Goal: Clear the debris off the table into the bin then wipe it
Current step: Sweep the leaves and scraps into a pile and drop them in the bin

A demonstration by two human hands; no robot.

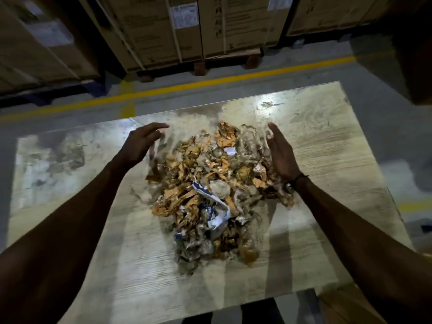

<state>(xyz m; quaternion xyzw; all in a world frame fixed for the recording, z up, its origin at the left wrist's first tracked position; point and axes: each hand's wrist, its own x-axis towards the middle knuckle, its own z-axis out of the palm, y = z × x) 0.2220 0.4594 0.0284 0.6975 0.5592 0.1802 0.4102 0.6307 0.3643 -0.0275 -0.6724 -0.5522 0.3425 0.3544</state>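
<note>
A heap of debris (210,190), crumpled brown paper, clear plastic wrap and a white-and-blue scrap, lies in the middle of the pale wood-grain table (327,141). My left hand (140,143) hovers at the heap's far left edge, fingers relaxed and slightly bent, holding nothing. My right hand (280,155) stands on edge at the heap's right side, fingers straight, its edge against the debris. No bin or cloth is in view.
Smears and dust mark the table's left part (58,155) and far edge. Beyond the table runs a grey floor with a yellow line (210,84). Strapped cardboard boxes on pallets (187,31) stand behind it. A brown box edge (416,54) is at the right.
</note>
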